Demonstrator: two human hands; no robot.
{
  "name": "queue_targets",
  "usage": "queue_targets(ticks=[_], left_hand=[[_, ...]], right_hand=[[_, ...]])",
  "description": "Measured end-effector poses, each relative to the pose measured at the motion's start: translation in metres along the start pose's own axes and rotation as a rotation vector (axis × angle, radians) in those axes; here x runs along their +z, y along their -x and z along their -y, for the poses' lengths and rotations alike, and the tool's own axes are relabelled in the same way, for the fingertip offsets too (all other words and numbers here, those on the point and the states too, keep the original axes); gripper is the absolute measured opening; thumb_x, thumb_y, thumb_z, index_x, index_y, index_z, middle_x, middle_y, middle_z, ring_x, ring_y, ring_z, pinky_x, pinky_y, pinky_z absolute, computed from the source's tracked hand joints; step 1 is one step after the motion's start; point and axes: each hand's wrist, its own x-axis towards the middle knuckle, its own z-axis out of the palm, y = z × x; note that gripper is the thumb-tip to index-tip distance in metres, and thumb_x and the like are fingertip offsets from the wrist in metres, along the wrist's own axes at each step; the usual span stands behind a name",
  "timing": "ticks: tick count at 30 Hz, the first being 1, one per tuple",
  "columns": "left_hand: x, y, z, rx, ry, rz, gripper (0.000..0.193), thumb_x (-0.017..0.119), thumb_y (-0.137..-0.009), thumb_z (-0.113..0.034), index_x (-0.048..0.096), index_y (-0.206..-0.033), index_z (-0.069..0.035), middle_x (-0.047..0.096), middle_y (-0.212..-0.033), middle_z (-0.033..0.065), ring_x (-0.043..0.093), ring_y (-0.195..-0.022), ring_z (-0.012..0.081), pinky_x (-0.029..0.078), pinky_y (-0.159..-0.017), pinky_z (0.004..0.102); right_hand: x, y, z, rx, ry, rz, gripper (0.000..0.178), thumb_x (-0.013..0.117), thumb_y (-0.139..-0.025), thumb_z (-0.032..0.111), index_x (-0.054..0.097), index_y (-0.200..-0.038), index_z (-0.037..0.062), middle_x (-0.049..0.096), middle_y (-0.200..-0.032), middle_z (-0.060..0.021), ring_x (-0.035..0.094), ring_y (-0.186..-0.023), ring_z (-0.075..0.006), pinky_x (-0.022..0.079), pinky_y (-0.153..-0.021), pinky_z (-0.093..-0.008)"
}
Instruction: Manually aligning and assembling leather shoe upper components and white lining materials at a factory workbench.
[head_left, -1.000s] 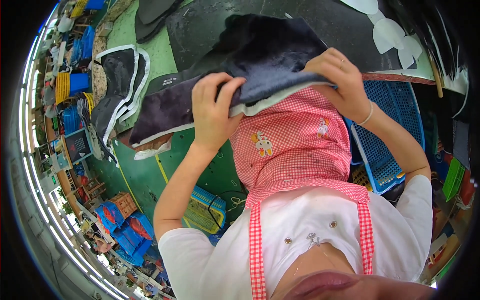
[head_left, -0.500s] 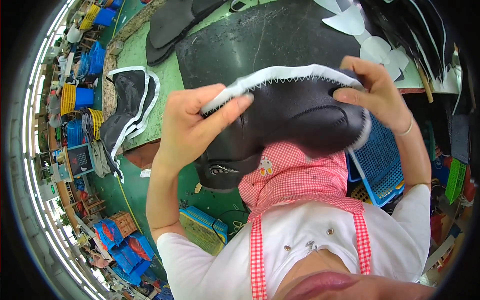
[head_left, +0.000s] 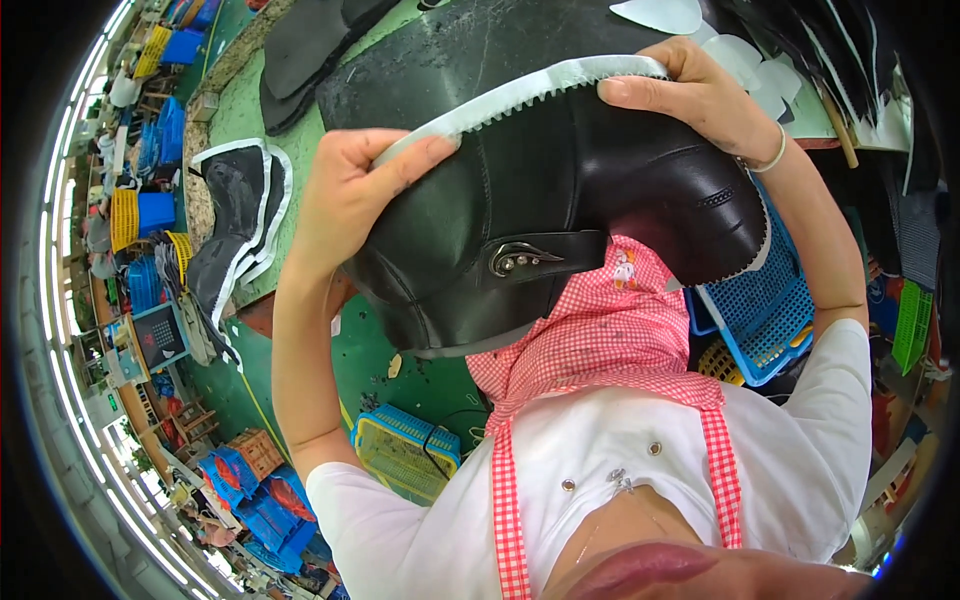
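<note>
My left hand (head_left: 345,200) and my right hand (head_left: 690,95) hold up a black leather boot upper (head_left: 530,165) between them. A white strip with zigzag stitches (head_left: 510,98) runs along its top edge, and both hands pinch this edge, thumbs on the near side. The upper hangs down in front of my apron. A strap with a curved metal ornament (head_left: 522,260) crosses its side. The rounded end at the right has a pale, jagged rim. On the bench to the left lie several similar black uppers (head_left: 235,205) with white edging, partly overlapping.
Beyond my hands, a dark sheet (head_left: 430,65) covers part of the green bench (head_left: 235,120). Black flat pieces (head_left: 310,50) lie at its far left, white cut pieces (head_left: 735,60) at the far right. Below stand a blue basket (head_left: 745,345) and a yellow-and-blue basket (head_left: 400,455).
Both hands have lifted the upper higher, spreading and turning its side toward me. The metal ornament has moved up and right and shows plainly. My grip on the white edge stays.
</note>
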Motion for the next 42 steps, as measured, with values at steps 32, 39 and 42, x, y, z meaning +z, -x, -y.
queue_targets(ticks=[32, 39, 42], left_hand=[[0.206, -0.094, 0.038, 0.708, -0.408, 0.349, 0.015, 0.062, -0.085, -0.012, 0.067, -0.099, -0.008, 0.068, -0.099, 0.0107, 0.064, -0.095, 0.0278, 0.053, -0.078, 0.0376], [0.213, -0.187, 0.009, 1.037, -0.726, -0.023, 0.032, 0.056, -0.087, -0.005, 0.063, -0.118, -0.009, 0.066, -0.113, 0.0111, 0.058, -0.105, 0.0307, 0.048, -0.091, 0.0371], [0.227, -0.228, 0.023, 1.085, -0.813, -0.078, 0.039, 0.058, -0.086, -0.009, 0.057, -0.125, -0.005, 0.059, -0.126, 0.0133, 0.054, -0.116, 0.0323, 0.044, -0.1, 0.0384]], right_hand=[[-0.139, 0.298, -0.276, 1.11, 0.505, -0.335, 0.035, 0.081, -0.072, 0.037, 0.071, -0.081, 0.0046, 0.063, -0.068, 0.0004, 0.059, -0.068, -0.0107, 0.048, -0.066, -0.0305], [-0.126, 0.169, -0.162, -0.09, 0.781, -0.875, 0.017, 0.064, -0.091, 0.018, 0.066, -0.093, 0.0012, 0.065, -0.078, -0.0079, 0.06, -0.067, -0.0172, 0.049, -0.064, -0.0285], [-0.138, 0.116, -0.14, -0.23, 0.79, -0.784, 0.017, 0.063, -0.091, 0.017, 0.063, -0.089, -0.0001, 0.061, -0.078, -0.0063, 0.057, -0.071, -0.014, 0.046, -0.066, -0.0288]])
